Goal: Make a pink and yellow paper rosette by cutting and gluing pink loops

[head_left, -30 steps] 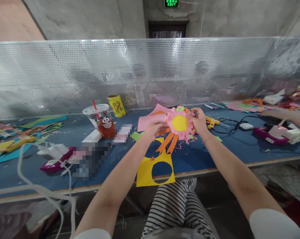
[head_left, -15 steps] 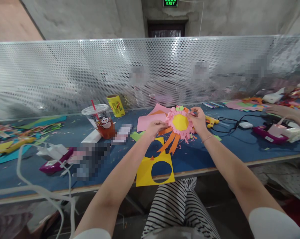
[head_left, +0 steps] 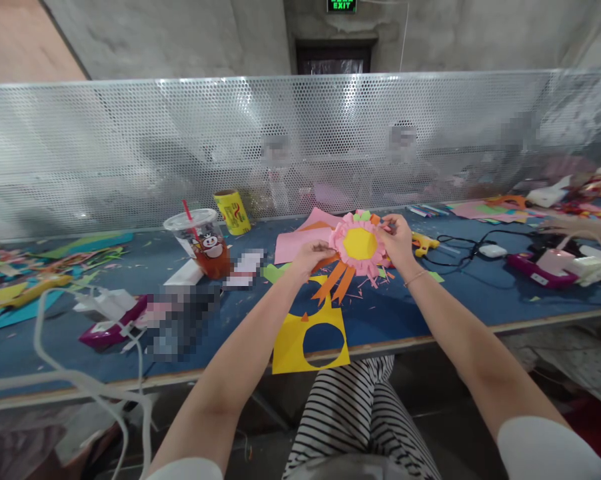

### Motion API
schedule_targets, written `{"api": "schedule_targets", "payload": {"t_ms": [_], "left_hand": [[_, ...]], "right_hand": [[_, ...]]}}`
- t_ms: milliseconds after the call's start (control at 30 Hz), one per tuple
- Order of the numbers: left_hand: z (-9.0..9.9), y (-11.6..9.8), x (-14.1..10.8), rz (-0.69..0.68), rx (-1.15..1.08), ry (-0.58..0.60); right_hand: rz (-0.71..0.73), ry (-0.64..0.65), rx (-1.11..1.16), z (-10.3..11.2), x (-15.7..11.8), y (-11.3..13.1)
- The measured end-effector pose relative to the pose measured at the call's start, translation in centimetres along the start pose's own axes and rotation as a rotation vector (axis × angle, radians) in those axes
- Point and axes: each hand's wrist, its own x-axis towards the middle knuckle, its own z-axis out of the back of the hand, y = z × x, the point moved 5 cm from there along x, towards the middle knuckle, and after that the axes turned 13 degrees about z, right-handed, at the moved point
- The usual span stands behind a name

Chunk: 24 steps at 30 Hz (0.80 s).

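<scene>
Between my hands is a paper rosette (head_left: 359, 244) with a yellow round centre, a ruffled pink rim and orange ribbon tails hanging down. My left hand (head_left: 312, 257) pinches its left edge, and my right hand (head_left: 396, 237) grips the upper right edge. Bits of green and orange paper show at the top of the rim. Below lies a yellow sheet (head_left: 290, 347) with round holes cut out, partly over the table's front edge. Pink paper (head_left: 300, 243) rests behind my left hand, and small paper scraps lie under the rosette.
A lidded drink cup (head_left: 210, 247) with a red straw and a yellow tape roll (head_left: 234, 212) stand left. A yellow glue gun (head_left: 423, 245) lies right of my hand. Purple power strips (head_left: 543, 270) with cables sit at both sides. A perforated metal screen (head_left: 300, 147) closes the back.
The rosette has tilted slightly in my hands and shifted a little, its ribbon tails rising slightly. Both hands keep hold of it. At the far right, another person's arm has drawn back.
</scene>
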Motion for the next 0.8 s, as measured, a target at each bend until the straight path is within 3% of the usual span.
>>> {"api": "schedule_targets", "payload": {"t_ms": [333,500,633,800], "left_hand": [[0.4,0.2,-0.7,0.258,0.157,0.098],[1.3,0.5,0.3,0.202,0.11,0.028],[0.6,0.3,0.1,0.172,-0.051,0.079],[-0.5,-0.2,-1.3,0.221,0.005,0.094]], "right_hand": [[-0.047,0.074,-0.005,-0.1,0.0,-0.5],[-0.125,0.144,0.132,-0.7,-0.4,-1.4],[-0.15,0.196,0.142,-1.1,-0.6,-2.0],[-0.125,0.232,0.156,-1.5,-0.7,-2.1]]}}
